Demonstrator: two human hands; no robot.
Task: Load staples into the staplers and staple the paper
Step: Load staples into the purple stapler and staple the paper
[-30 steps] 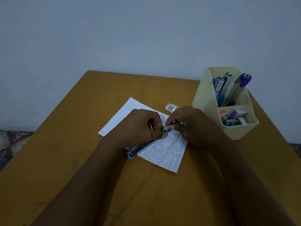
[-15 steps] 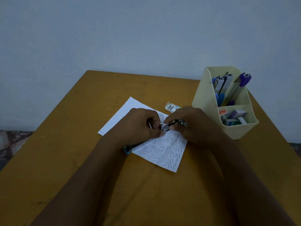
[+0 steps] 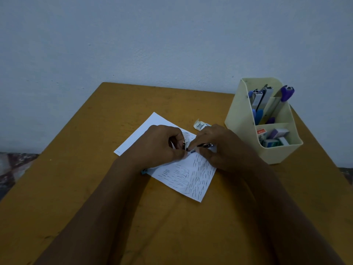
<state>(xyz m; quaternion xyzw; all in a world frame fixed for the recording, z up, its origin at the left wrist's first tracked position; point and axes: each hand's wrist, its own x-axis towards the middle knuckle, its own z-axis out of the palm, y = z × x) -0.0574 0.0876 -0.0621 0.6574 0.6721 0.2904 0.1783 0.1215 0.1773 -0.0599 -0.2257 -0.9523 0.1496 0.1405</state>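
Stapler (image 3: 200,145) sits mid-table on the paper (image 3: 191,178), left hand (image 3: 162,146) and right hand (image 3: 221,150) both pinching its metal nose. Its blue tail's just slipped mostly under that paper, so probably lining up to staple. Organizer (image 3: 242,119) at 2 o'clock.

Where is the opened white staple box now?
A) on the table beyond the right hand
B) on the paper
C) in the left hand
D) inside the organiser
A: the staple box lies on the table just beyond the right hand, beside the organiser.

bare forearms (image 3: 118,197), hands (image 3: 162,144) seemingly bare too
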